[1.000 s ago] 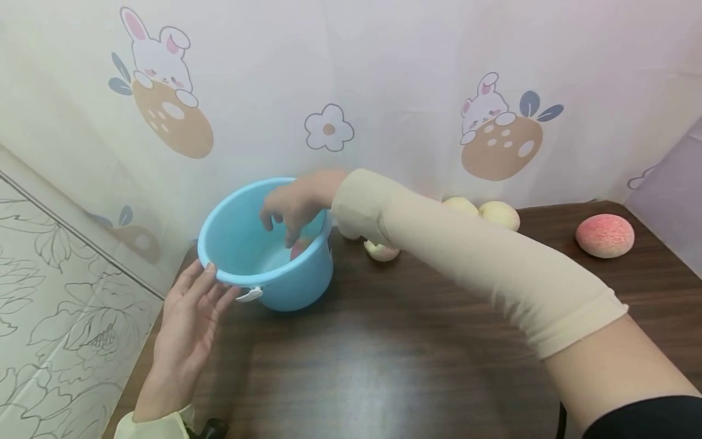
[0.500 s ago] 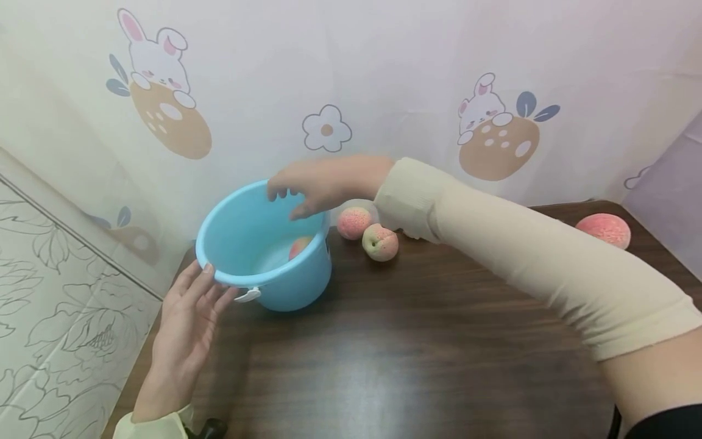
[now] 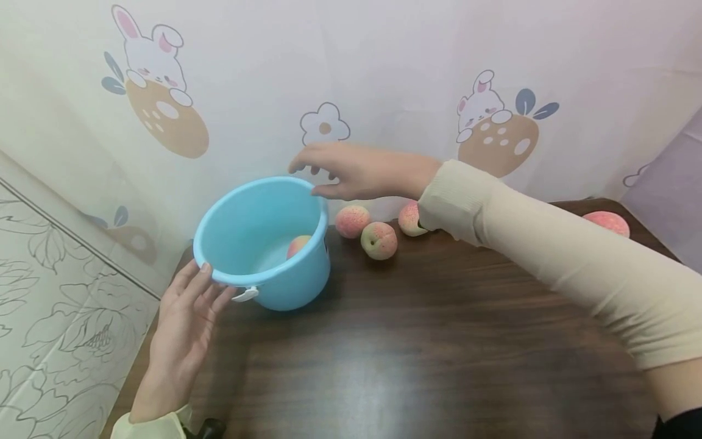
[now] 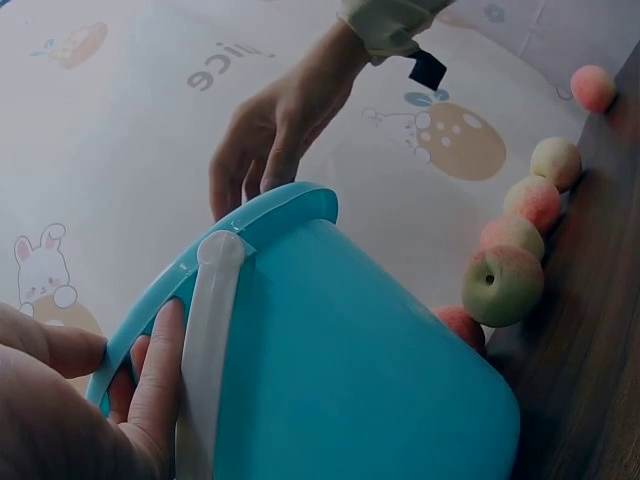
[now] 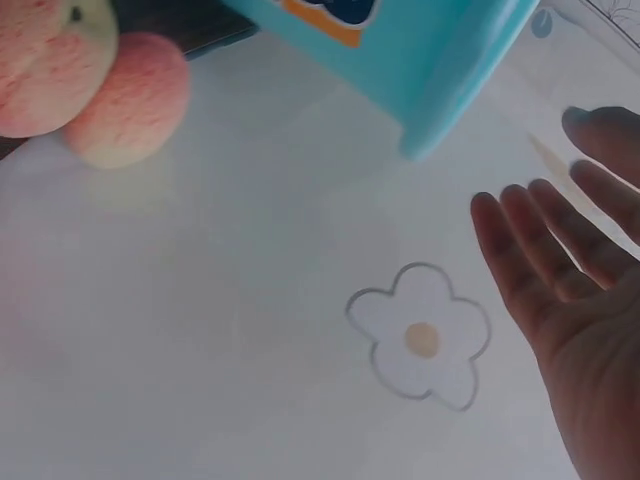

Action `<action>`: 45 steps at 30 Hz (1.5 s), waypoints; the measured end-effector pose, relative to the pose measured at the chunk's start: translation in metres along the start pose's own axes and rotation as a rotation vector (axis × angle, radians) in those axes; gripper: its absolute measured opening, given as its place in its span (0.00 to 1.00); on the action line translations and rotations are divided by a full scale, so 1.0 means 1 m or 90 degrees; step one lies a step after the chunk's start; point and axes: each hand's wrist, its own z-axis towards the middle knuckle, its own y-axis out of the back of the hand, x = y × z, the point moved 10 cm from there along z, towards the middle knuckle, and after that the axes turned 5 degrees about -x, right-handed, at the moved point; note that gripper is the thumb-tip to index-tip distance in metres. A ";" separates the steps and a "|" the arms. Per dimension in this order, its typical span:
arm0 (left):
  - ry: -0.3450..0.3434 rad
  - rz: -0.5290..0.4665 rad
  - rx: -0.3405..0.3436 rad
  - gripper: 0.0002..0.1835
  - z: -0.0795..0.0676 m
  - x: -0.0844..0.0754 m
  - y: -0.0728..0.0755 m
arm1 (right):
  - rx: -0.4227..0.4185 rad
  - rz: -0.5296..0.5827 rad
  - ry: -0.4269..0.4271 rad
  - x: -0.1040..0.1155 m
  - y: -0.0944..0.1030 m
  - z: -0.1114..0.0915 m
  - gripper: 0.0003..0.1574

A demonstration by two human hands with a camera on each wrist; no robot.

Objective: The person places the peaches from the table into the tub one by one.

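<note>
One peach (image 3: 298,246) sits in the bucket (image 3: 296,285) near the worktop's (image 3: 373,353) back-left corner, left hand (image 3: 183,329) pinching the rim (image 3: 238,280); right hand (image 3: 348,174), empty and loose, seems between placings, the next needing a back-edge peach (image 3: 353,221).

Behind the table we see a pale, lightly creased wall covering (image 3: 384,55). We count 2 large printed rabbits on it, the left rabbit (image 3: 156,70) and the right rabbit (image 3: 479,110), each leaning on a spotted brown shape, with 1 outlined flower (image 3: 325,127) between them. Grey lettering (image 4: 228,64) shows in the left wrist view. To our left, a whitish surface (image 3: 71,341) carries line-drawn blossoms; to our right hangs a lilac-tinted section (image 3: 671,183). Below us, the dark wood-grain table (image 3: 439,341) catches a soft patch of light (image 3: 351,378).
</note>
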 end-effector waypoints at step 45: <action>-0.006 -0.010 -0.002 0.34 0.001 0.000 0.000 | -0.119 -0.023 -0.009 -0.077 -0.044 -0.089 0.32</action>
